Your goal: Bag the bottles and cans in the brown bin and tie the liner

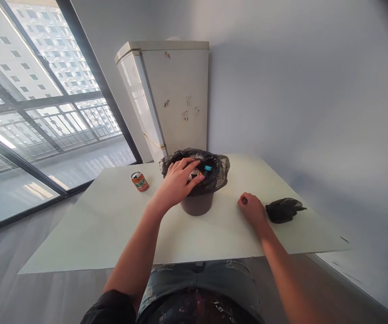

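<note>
My left hand (180,180) is at the mouth of a dark trash bin (197,204), thumb and fingers around a drink can (194,173) with its top showing. A black trash bag (221,173) lines the bin and folds out over its rim. Inside, a bottle with a blue cap (208,168) pokes up beside the can. My right hand (252,209) rests on the table as a loose fist, with a dark hollow between the curled fingers and no object visible in it. Close to its wrist lies a bunched black plastic bag (284,210).
An orange drink can (140,182) stands upright on the pale table (113,229), left of the bin. Behind the table are a white refrigerator (180,99) and a grey wall (298,103). A glass sliding door (45,112) is at the left.
</note>
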Tool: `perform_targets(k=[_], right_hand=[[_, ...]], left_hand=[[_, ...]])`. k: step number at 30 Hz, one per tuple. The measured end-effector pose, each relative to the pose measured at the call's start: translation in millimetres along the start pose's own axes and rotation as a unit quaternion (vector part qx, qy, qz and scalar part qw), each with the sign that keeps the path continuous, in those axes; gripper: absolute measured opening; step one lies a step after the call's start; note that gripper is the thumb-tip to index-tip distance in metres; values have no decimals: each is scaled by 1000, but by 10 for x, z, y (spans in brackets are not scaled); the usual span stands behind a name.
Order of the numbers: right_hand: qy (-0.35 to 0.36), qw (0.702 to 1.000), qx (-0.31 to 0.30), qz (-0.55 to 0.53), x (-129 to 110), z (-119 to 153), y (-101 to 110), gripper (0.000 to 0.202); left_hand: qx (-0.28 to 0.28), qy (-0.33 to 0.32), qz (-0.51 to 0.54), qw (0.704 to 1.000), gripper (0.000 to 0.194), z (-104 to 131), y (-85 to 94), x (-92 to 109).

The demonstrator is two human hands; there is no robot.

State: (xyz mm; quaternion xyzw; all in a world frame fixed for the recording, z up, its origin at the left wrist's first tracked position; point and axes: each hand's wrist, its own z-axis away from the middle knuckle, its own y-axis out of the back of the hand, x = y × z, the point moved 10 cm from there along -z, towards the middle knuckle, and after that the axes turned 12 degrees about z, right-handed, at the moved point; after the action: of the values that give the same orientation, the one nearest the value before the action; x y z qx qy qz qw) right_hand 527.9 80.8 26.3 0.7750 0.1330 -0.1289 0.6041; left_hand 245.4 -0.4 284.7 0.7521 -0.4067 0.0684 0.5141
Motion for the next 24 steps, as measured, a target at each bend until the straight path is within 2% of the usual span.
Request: perform_targets(k=[2, 4, 7, 8, 9, 11, 13, 16, 20, 22, 24], right_hand=[[3, 1000, 0, -2, -11, 6, 9, 14], [8, 1000, -2, -3, -25, 10, 17, 15], [8, 1000, -2, -1, -21, 6, 13, 14], [6, 1000, -4, 0, -10, 3, 3, 14], [3, 1000, -5, 2, 3, -2, -9, 13], [-1, 1000, -6, 5, 26, -10, -35, 12], [1, 1000, -2, 6, 37, -18, -57, 12], [3, 1000, -4, 7, 52, -25, -95, 12], [0, 1000, -9, 17, 59, -29, -113, 14], [0, 1000, -12, 18, 49, -27, -107, 14], [-5, 1000, -20, 16, 45, -24, -110, 13]], left_hand=[[72, -20, 22, 997, 39, 69, 179, -30], [199, -26, 27, 979, 30, 217, 525, -187], [398, 29, -34, 916, 21, 614, 1109, -701], [438, 51, -63, 895, 22, 745, 1265, -903], [449, 68, -91, 886, 22, 830, 1379, -1108], [431, 112, -126, 887, 31, 922, 1534, -1558], [394, 179, -139, 891, 47, 976, 1608, -2032], [307, 264, -140, 904, 64, 980, 1522, -2618], [201, 313, -105, 922, 52, 950, 1191, -3093], [160, 325, -81, 928, 46, 961, 1003, -3238], [146, 329, -70, 930, 45, 993, 885, -3315]])
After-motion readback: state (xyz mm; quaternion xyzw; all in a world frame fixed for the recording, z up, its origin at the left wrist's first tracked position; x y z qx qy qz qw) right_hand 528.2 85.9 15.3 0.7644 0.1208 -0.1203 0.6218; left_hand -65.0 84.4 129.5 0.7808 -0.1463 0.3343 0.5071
